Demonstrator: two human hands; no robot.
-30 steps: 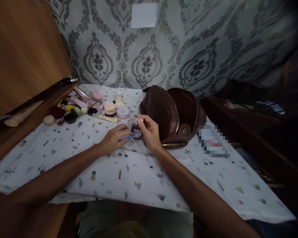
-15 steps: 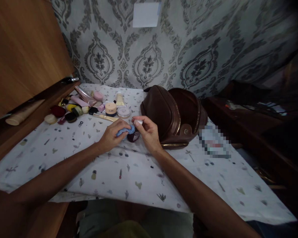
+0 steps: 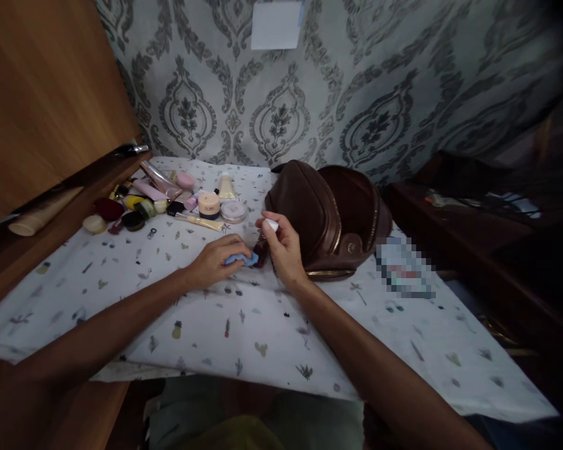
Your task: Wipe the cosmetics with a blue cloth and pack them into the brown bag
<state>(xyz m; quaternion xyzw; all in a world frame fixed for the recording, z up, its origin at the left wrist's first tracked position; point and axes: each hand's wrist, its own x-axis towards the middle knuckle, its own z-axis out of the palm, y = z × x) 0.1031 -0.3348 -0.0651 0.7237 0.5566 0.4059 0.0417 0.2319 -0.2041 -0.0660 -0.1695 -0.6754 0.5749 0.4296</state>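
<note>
My left hand (image 3: 216, 259) is closed around a crumpled blue cloth (image 3: 241, 259), whose edge meets a small dark red bottle (image 3: 261, 252). The fingers of my right hand (image 3: 281, 244) pinch that bottle near its white cap (image 3: 271, 224), holding it tilted just above the patterned tablecloth (image 3: 206, 337). Part of the bottle is hidden behind the right fingers, so its label cannot be read. Close by on the right stands a brown leather bag (image 3: 304, 206) with its top unzipped.
A cosmetic brush (image 3: 199, 221), a cream jar (image 3: 209, 205), a round compact (image 3: 233, 211) and a small tube (image 3: 226, 186) lie beyond my hands. Several more cosmetics sit at the left near a wooden cabinet (image 3: 51, 94). A blurred-out packet (image 3: 406, 269) lies right of the bag.
The bottle has swung more upright and shifted slightly right with my right hand. My left hand and the blue cloth have moved slightly down, toward the bottle's lower end.
</note>
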